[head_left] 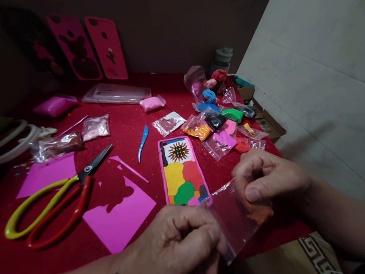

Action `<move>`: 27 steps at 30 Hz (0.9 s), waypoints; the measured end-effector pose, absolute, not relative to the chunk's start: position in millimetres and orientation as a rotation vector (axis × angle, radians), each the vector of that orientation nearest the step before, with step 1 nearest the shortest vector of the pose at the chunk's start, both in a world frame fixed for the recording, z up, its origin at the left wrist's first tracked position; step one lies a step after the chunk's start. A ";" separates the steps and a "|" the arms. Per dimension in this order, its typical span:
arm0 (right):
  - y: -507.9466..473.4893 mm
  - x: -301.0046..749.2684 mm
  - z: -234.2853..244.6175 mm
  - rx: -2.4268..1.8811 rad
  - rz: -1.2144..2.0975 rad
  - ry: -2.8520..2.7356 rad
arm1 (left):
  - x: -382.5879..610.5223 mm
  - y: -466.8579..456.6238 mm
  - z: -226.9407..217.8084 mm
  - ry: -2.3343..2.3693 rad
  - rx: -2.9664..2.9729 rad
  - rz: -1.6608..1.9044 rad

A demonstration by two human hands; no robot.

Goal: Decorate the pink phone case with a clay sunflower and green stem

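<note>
Between my hands is a small clear plastic bag [231, 222] with a lump of orange clay [260, 212] at its right end. My left hand [185, 243] pinches the bag's left edge. With thumb and curled fingers, my right hand [269, 180] grips the other end, around the clay. Just beyond lies a phone case [175, 176] with a pink rim, covered in patches of yellow, red, green and white clay, a dark sunflower shape on the white one. Its lower end is partly hidden by my left hand.
Yellow-and-red-handled scissors [88, 173] and cut pink sheets [122, 219] lie left, a blue modelling tool [143, 142] centrally. Several bags of coloured clay [222, 118] crowd the right side. Decorated pink cases [107, 47] lean at the back; cardboard boxes [269, 125] stand beyond the right edge.
</note>
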State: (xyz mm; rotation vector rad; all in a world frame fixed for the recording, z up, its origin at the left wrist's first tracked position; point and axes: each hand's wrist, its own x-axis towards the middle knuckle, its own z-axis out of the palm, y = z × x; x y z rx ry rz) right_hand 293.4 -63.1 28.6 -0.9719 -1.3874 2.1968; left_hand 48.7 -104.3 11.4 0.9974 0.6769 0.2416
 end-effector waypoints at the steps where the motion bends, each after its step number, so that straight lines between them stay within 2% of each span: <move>1: -62.8 293.9 30.2 -0.965 2.196 -1.434 | 48.4 -103.4 13.6 0.676 1.008 0.205; 8: -58.8 293.8 36.6 -0.972 2.157 -1.684 | 50.9 -96.6 25.7 0.653 1.067 0.084; 14: -65.7 291.3 34.5 -1.090 2.071 -1.360 | 51.7 -95.9 22.7 0.668 1.112 0.135; 19: -67.9 289.2 32.6 -1.129 1.992 -1.312 | 53.3 -98.4 21.7 0.674 1.126 0.127; 27: -67.9 294.3 27.6 -1.007 2.044 -1.306 | 55.4 -98.8 24.3 0.741 1.087 0.105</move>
